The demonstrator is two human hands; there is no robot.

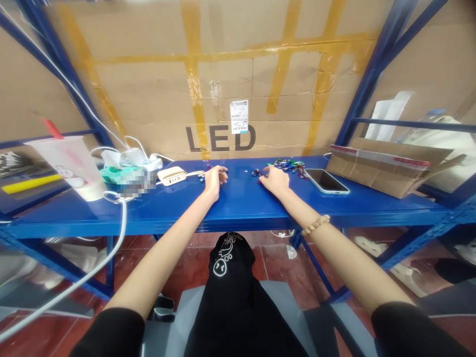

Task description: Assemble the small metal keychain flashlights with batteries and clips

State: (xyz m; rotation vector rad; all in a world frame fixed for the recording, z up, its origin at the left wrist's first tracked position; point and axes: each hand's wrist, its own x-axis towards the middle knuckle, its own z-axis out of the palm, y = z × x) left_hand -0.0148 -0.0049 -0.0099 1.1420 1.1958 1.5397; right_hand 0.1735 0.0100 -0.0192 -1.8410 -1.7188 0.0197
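Note:
My left hand [214,181] rests on the blue tabletop with its fingers bent inward. Small dark shiny bits show beside it and at its fingertips; what it holds, if anything, is hidden. To the right, my right hand [275,181] is closed, thumb and fingers around a small shiny purple piece [256,173] whose exact kind is too small to tell. Just behind that hand lies a pile of small shiny coloured pieces [288,164] in green, blue, red and purple, partly covered by the hand.
A phone [327,181] and an open cardboard box [379,166] are on the right. Leftward stand a cream power adapter [171,175], cables and a cup with a red straw [72,166]. A large carton [223,79] marked LED backs the blue shelf [241,213].

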